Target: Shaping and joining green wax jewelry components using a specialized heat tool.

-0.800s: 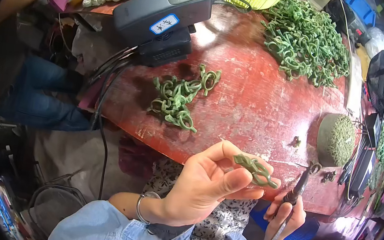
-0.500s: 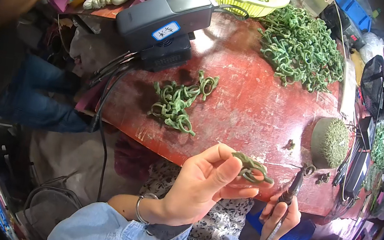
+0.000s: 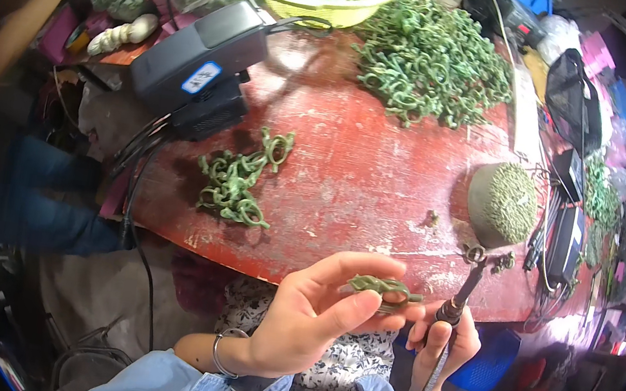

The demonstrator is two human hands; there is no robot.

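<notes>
Red worn table (image 3: 363, 178), big heap of green carved rings (image 3: 434, 57) far side, small pile (image 3: 240, 182) nearer. Left hand (image 3: 313, 314) half-curled, thumb and fingertips pinching a green carved piece (image 3: 382, 288) just off the table's near edge, long axis left-right. Right hand (image 3: 439, 350) fisted around a rotary tool handpiece (image 3: 462, 294), tip pointing up.

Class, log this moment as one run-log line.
left hand: pinches green carved piece | right hand: grips rotary tool | red table: small green pile
</notes>
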